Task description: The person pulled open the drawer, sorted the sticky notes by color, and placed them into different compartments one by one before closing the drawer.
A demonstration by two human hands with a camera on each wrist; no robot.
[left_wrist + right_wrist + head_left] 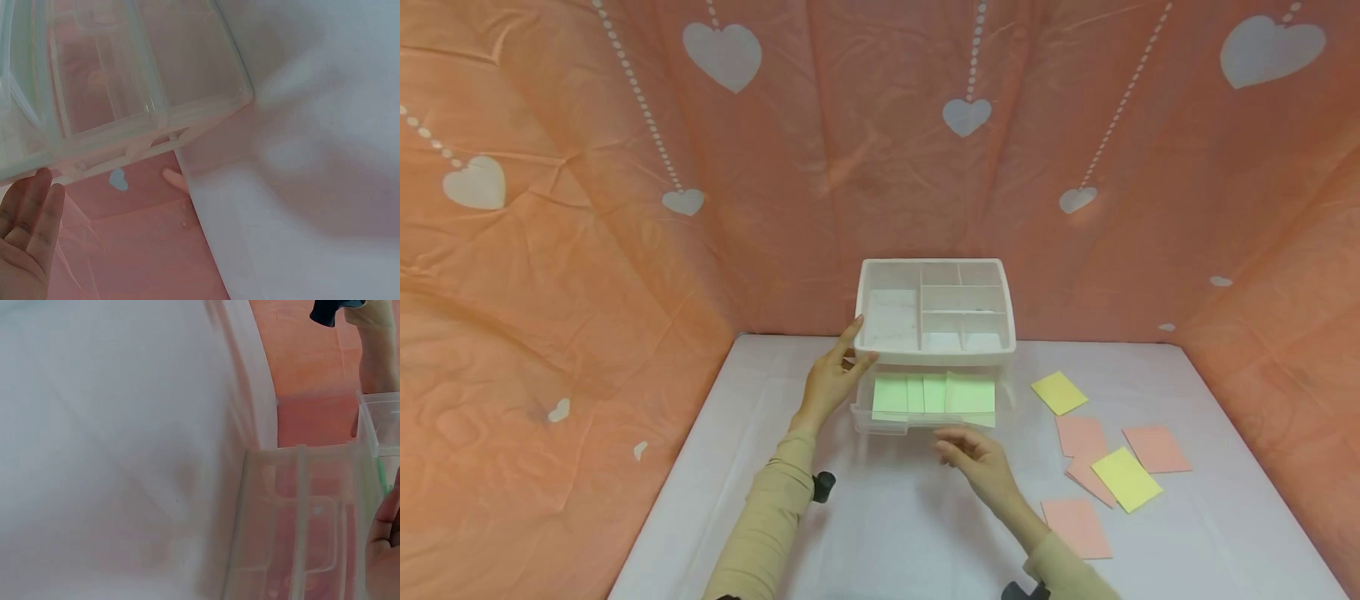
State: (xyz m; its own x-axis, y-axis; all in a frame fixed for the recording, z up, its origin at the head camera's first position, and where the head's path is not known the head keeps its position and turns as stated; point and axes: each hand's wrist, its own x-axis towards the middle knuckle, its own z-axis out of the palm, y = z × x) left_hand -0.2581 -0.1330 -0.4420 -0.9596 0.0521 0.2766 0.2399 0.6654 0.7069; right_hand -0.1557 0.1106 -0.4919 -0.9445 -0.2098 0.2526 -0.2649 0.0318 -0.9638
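A clear plastic drawer organizer with a white compartment tray on top stands at the back middle of the table. Its upper drawer is pulled out, and several green sticky notes lie side by side in it. My left hand rests against the tray's front left corner, thumb at the front and forefinger along the side. The left wrist view shows straight fingers against the organizer's side. Just in front of the drawer's right half is my right hand, fingers loosely bent, with nothing visible in them.
Pink sticky notes and two yellow sticky notes lie scattered to the right on the white table. An orange cloth with white hearts hangs behind and at both sides.
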